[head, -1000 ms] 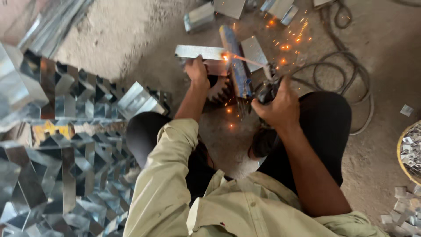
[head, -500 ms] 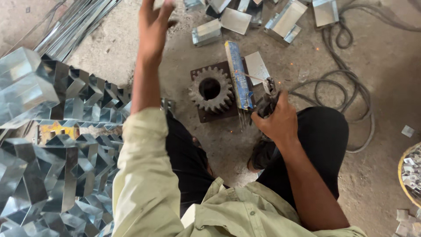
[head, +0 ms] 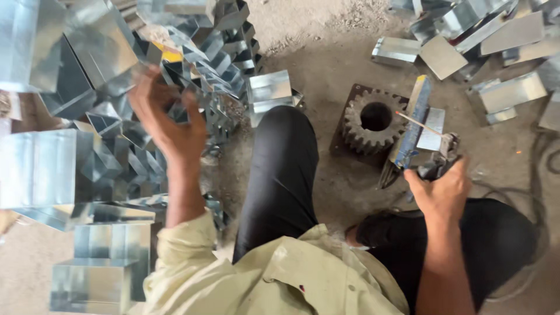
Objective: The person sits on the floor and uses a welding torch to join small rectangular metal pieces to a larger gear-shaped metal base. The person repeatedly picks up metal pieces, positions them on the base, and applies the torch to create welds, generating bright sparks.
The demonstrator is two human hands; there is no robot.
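My left hand point(head: 169, 122) reaches out to the left, fingers spread against a heap of folded shiny sheet-metal pieces point(head: 105, 134); motion blur hides any grip. My right hand point(head: 440, 189) is shut on a welding electrode holder point(head: 441, 153) with a thin rod point(head: 417, 122) sticking out up-left. The rod tip hovers by a rusty toothed gear point(head: 373, 119) lying flat on a dark base plate point(head: 343, 143). A blue metal bar point(head: 413, 122) leans across the gear's right side, beside a small flat metal sheet point(head: 433, 129).
Loose cut metal channels point(head: 396, 51) and plates point(head: 512, 92) lie scattered at the top right on the dirt floor. A dark cable point(head: 551, 166) curls at the right edge. My black-trousered knee point(head: 286, 169) rises between the heap and the gear.
The sparks at the gear have stopped. My left hand left the gear, rose, and swung left to the metal heap. My right hand stays by the gear with the holder.
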